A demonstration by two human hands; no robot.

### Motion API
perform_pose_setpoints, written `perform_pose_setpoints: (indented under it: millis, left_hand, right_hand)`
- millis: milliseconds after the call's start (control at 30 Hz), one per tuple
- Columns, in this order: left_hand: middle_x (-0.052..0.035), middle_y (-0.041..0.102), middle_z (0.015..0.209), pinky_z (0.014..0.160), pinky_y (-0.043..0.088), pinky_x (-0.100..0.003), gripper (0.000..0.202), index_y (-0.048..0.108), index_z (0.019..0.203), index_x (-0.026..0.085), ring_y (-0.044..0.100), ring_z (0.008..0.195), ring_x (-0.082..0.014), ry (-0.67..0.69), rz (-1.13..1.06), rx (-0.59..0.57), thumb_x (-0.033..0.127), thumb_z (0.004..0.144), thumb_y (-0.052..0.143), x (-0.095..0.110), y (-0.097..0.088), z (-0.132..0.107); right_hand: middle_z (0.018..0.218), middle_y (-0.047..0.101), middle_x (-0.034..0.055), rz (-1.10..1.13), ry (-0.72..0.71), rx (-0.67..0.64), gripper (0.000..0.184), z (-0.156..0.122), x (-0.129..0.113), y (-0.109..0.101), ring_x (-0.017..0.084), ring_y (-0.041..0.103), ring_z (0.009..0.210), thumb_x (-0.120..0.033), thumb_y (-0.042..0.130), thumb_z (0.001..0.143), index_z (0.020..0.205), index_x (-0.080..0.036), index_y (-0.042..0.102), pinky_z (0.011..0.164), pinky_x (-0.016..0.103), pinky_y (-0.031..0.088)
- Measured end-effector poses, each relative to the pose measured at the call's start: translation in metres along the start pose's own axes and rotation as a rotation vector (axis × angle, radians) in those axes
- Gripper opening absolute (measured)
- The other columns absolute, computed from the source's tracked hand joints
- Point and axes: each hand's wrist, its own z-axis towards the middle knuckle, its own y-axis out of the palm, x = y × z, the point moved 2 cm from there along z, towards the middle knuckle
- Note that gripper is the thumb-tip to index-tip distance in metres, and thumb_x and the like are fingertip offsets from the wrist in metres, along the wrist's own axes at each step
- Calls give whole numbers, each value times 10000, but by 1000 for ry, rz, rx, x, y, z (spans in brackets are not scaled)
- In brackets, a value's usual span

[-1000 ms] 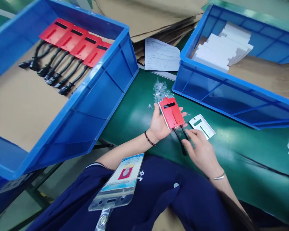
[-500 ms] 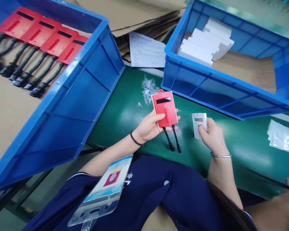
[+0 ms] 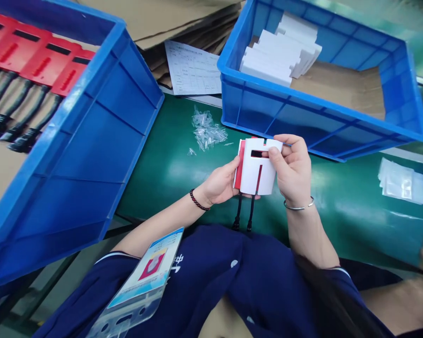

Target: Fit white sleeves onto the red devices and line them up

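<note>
My left hand point(image 3: 223, 180) is closed around a red device point(image 3: 237, 176) with a dark window and two short black cables point(image 3: 251, 211) hanging from its lower end. In front of it, my right hand point(image 3: 292, 164) grips a white plastic cover point(image 3: 255, 173) by its right edge, thumb near the window slot. The cover lies over most of the red face, and a red strip shows along its left side. Red is also visible through the long slot. Whether the cover is seated or only held against the device, I cannot tell.
On the left, a blue crate point(image 3: 130, 117) holds several red devices point(image 3: 38, 65) with cables. Another blue crate point(image 3: 320, 112) contains white covers point(image 3: 273, 56). Small clear plastic pieces point(image 3: 207, 129), a printed sheet point(image 3: 193, 70) and clear bags point(image 3: 403, 180) lie around. Someone's arm point(image 3: 405, 300) is at lower right.
My right hand has brought the white cover leftward and up onto the front of the red device. The view has shifted slightly.
</note>
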Motion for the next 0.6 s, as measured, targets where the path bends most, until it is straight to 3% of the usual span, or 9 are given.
perform_pose_setpoints:
  millis: [133, 267, 400, 467, 533, 600]
  left_hand:
    - [-144, 737, 1144, 718, 635, -436, 598, 559, 1383, 177, 745, 915, -284, 11, -23, -17, 541, 1047, 225, 2, 9, -2]
    - [-184, 719, 1158, 677, 635, -466, 740, 557, 1363, 154, 741, 919, -320, 42, 14, -46, 658, 1005, 150, 3, 14, -3]
    - [-184, 694, 1216, 673, 636, -444, 733, 533, 1362, 173, 728, 991, -342, 52, 65, -91, 738, 953, 305, 3, 14, -4]
    - [-176, 687, 1231, 668, 632, -413, 662, 506, 1362, 184, 723, 1012, -346, 60, 80, -105, 681, 926, 492, 3, 14, -6]
    - [-168, 673, 1258, 647, 620, -377, 603, 462, 1368, 197, 723, 1011, -340, 72, 97, -94, 521, 896, 649, 4, 15, -8]
    - [-166, 663, 1268, 621, 603, -350, 594, 422, 1372, 201, 729, 990, -330, 79, 122, -66, 390, 877, 691, 4, 16, -9]
  right_hand:
    - [1014, 639, 49, -257, -135, 84, 256, 4, 4, 1, 182, 602, 865, -458, 691, 891, 1024, -244, 647, 687, 336, 511]
    - [983, 624, 43, -343, -174, 129, 225, 6, 7, -2, 176, 565, 829, -424, 673, 903, 1019, -232, 660, 731, 361, 497]
    - [981, 628, 37, -363, -163, 127, 222, 6, 10, -3, 184, 567, 864, -432, 666, 903, 1012, -239, 660, 775, 369, 507]
    - [985, 627, 36, -372, -145, 132, 233, 5, 11, -4, 183, 570, 864, -448, 666, 901, 1010, -241, 662, 749, 359, 500]
    - [986, 625, 36, -366, -128, 133, 242, 4, 12, -3, 179, 573, 854, -458, 669, 897, 1006, -242, 664, 717, 348, 491]
    - [982, 623, 34, -351, -114, 128, 247, 3, 13, -3, 176, 575, 848, -467, 675, 891, 994, -242, 666, 705, 343, 488]
